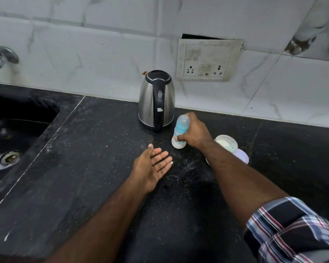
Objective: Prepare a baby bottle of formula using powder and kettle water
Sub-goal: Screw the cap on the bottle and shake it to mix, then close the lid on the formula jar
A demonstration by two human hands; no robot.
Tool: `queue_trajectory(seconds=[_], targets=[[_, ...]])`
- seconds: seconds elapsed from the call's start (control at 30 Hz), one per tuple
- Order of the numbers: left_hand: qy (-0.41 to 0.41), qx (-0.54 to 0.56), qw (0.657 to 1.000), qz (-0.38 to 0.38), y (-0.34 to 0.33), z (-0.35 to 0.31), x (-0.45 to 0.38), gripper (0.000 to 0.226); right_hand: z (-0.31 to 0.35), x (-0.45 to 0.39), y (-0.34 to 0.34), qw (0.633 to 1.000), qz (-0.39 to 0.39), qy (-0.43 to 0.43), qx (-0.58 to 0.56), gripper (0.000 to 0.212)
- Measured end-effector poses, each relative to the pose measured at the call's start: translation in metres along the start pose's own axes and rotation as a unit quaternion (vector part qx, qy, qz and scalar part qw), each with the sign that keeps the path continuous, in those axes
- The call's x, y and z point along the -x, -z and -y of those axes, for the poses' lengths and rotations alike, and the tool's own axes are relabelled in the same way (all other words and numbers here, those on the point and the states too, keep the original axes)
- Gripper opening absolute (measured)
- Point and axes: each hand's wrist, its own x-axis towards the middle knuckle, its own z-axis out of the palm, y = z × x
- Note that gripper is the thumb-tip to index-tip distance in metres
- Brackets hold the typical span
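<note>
The bottle (179, 132) stands on the black counter (95, 158) just in front and to the right of the kettle (156, 100), close to it but not touching. The right hand (195, 132) is wrapped round its body from the side, fingers closed on it, thumb across the lower part. The cap is on and there looks to be milky liquid in the bottom, so I'd say the mixing is near done.

The left hand (152, 167) hovers in front of the kettle with palm up, fingers spread wide, holding nothing.

Just right of the bottle sits the open powder tub (227, 142), with what seems to be its lid (242, 156) beside it.

That bottle looks like light, stiff plastic, smooth enough to slip if wet. Its middle, below the blue collar, seems the sensible place to grip; the cap may pop off if pulled. The kettle would be heavier and possibly hot, so best taken by its black handle (159, 103).
</note>
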Motion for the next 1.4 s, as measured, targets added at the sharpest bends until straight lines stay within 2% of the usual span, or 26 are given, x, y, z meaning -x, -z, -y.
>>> queue_trajectory(seconds=[0.37, 0.57, 0.63, 0.73, 0.8, 0.87, 0.93, 1.0, 1.1, 1.2, 1.27, 1.4], targets=[[0.008, -0.001, 1.000, 0.007, -0.002, 0.005, -0.002, 0.041, 0.000, 0.008, -0.010, 1.000, 0.003, -0.022, 0.005, 0.086], [0.011, -0.017, 1.000, 0.004, -0.006, 0.008, -0.001, 0.036, 0.006, 0.016, 0.005, 0.999, 0.007, -0.047, 0.021, 0.095], [0.012, -0.030, 0.999, 0.004, -0.009, 0.011, 0.001, 0.033, 0.007, 0.020, 0.014, 0.998, -0.025, -0.053, 0.017, 0.083], [0.017, -0.049, 0.999, 0.011, -0.019, 0.018, 0.006, 0.029, 0.008, 0.028, 0.031, 0.994, -0.096, -0.044, -0.010, 0.046], [0.018, -0.061, 0.998, 0.024, -0.028, 0.024, 0.010, 0.027, 0.011, 0.035, 0.041, 0.992, -0.117, -0.035, -0.021, 0.024], [0.012, -0.080, 0.996, 0.038, -0.038, 0.030, 0.015, 0.026, 0.015, 0.044, 0.050, 0.993, -0.113, -0.016, -0.011, 0.012], [-0.004, -0.110, 0.993, 0.051, -0.045, 0.037, 0.018, 0.024, 0.016, 0.052, 0.057, 0.998, -0.068, 0.015, -0.005, 0.020], [-0.018, -0.142, 0.988, 0.063, -0.052, 0.042, 0.021, 0.023, 0.011, 0.062, 0.067, 0.997, -0.042, 0.038, -0.058, 0.028], [-0.033, -0.175, 0.981, 0.074, -0.058, 0.052, 0.023, 0.020, -0.005, 0.078, 0.091, 0.978, -0.115, 0.045, -0.165, 0.017], [-0.058, -0.218, 0.971, 0.080, -0.066, 0.063, 0.022, 0.020, -0.041, 0.090, 0.118, 0.958, -0.182, 0.007, -0.220, 0.013], [-0.075, -0.252, 0.961, 0.081, -0.073, 0.071, 0.021, 0.021, -0.073, 0.095, 0.129, 0.960, -0.185, -0.038, -0.205, 0.016], [-0.109, -0.312, 0.940, 0.080, -0.088, 0.086, 0.016, 0.047, -0.132, 0.104, 0.123, 0.985, -0.113, -0.127, -0.037, 0.022]])
